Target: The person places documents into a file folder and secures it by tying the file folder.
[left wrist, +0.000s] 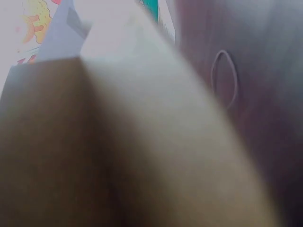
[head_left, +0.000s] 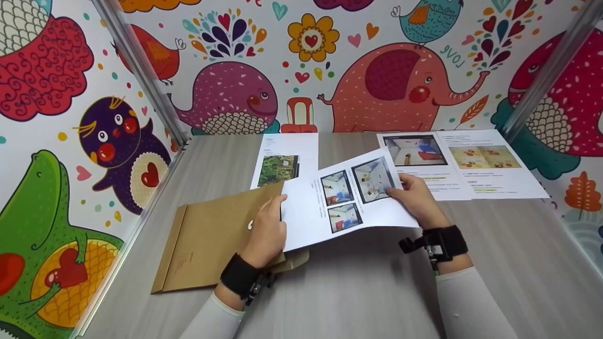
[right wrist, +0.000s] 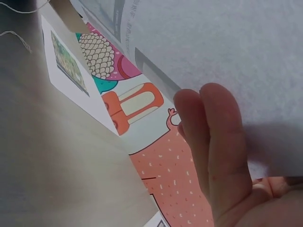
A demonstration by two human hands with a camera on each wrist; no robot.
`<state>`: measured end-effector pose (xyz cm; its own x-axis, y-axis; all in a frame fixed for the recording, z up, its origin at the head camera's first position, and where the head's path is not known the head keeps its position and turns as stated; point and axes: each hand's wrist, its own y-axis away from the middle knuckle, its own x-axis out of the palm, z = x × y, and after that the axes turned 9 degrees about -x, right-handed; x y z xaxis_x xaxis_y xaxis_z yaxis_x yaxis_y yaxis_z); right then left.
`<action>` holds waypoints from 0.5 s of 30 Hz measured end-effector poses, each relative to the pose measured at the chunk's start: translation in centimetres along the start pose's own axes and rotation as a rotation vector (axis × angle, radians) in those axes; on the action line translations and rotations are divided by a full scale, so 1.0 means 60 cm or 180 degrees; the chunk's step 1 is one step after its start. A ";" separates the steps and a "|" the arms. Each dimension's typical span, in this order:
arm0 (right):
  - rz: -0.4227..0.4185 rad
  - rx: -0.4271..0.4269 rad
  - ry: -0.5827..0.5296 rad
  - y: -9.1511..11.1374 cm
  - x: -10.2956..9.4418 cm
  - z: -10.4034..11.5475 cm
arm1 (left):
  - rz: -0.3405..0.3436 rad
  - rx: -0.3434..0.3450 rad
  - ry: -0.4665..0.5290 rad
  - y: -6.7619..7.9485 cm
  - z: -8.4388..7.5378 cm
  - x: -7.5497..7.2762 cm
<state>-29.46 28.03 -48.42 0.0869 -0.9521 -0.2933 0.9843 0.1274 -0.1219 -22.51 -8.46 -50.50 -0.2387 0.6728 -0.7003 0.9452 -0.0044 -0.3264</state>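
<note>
My left hand (head_left: 266, 230) grips a brown paper envelope (head_left: 212, 235) near its right end, where a flap (head_left: 297, 260) sticks out below. Up close, the envelope (left wrist: 52, 142) fills much of the left wrist view, blurred. My right hand (head_left: 419, 200) pinches a printed sheet (head_left: 301, 212) by its right edge, thumb on the printed face and fingers (right wrist: 225, 137) behind. Three photos are printed on this sheet, which is tilted up above the table. Its left edge lies right at my left fingers and overlaps the envelope in the head view.
Behind the held sheet, another printed page (head_left: 292, 143) with a green picture lies on the table (head_left: 358, 282). Two more pages (head_left: 457, 193) lie side by side at the back right. A thin string loop (left wrist: 225, 78) shows beside the envelope. Patterned walls (head_left: 311, 84) enclose the table.
</note>
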 end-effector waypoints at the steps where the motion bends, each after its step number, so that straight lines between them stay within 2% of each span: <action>1: 0.0002 -0.0013 0.0002 0.000 0.001 0.000 | -0.0004 0.0001 -0.0001 0.000 -0.001 0.000; 8: 0.0020 -0.0056 -0.0048 0.004 0.019 0.006 | -0.0047 0.0053 0.0014 0.000 -0.006 0.004; 11: 0.0077 -0.0017 -0.0234 0.007 0.043 0.009 | -0.0030 0.0009 0.0054 0.001 -0.006 0.010; 15: 0.0061 0.0069 -0.0505 0.013 0.092 0.014 | -0.0011 -0.0035 0.0081 0.004 -0.008 0.020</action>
<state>-28.08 22.66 -49.37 0.1272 -0.9817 -0.1416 0.9852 0.1416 -0.0967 -22.45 -7.32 -51.10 -0.2365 0.6914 -0.6826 0.9468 0.0060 -0.3219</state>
